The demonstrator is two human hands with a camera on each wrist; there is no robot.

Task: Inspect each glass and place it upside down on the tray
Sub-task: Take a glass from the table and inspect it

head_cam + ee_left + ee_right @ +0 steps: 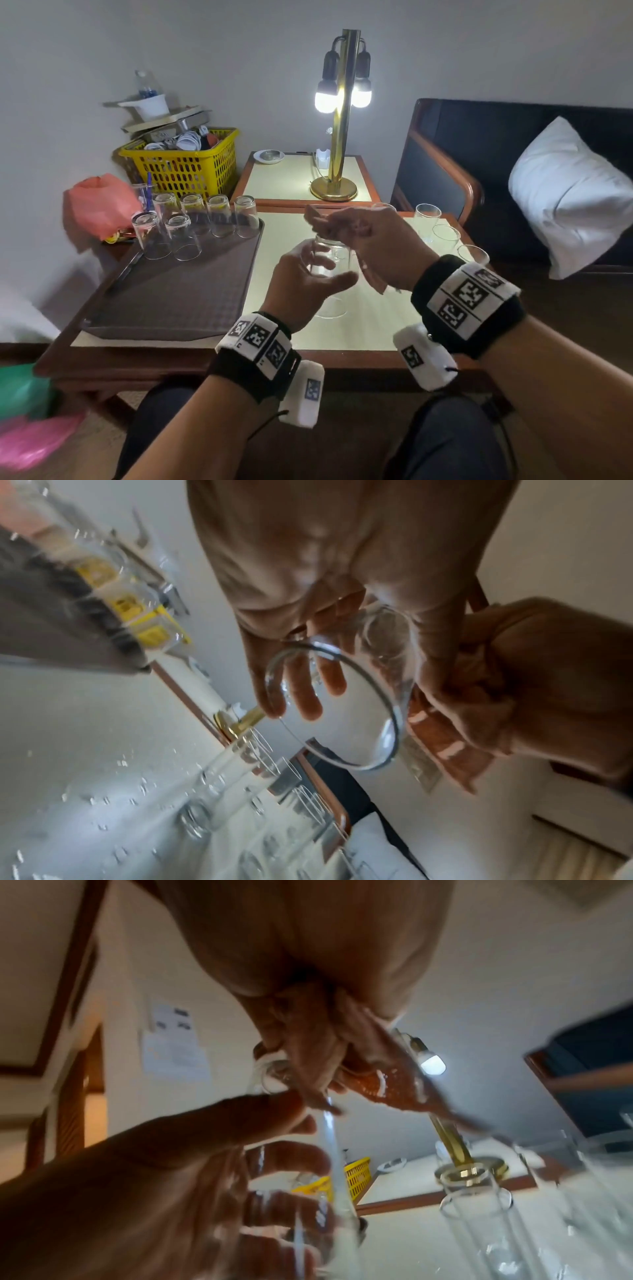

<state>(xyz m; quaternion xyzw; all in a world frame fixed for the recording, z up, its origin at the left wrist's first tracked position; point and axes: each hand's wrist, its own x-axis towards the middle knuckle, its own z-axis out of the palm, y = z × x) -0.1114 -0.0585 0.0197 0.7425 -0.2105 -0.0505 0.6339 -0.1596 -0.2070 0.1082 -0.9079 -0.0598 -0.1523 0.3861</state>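
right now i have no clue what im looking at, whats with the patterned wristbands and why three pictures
There is no machine here: a person works with bare hands, and the patterned bands carry small cameras. One picture comes from a camera on the head, looking down; the other two come from each wrist, looking along the fingers.

The left hand holds a clear glass above the table. The right hand grips its top end together with a brownish cloth. On the brown tray six glasses already stand upside down. More upright glasses wait on the table's right side. Behind stand a lit lamp and a yellow basket.
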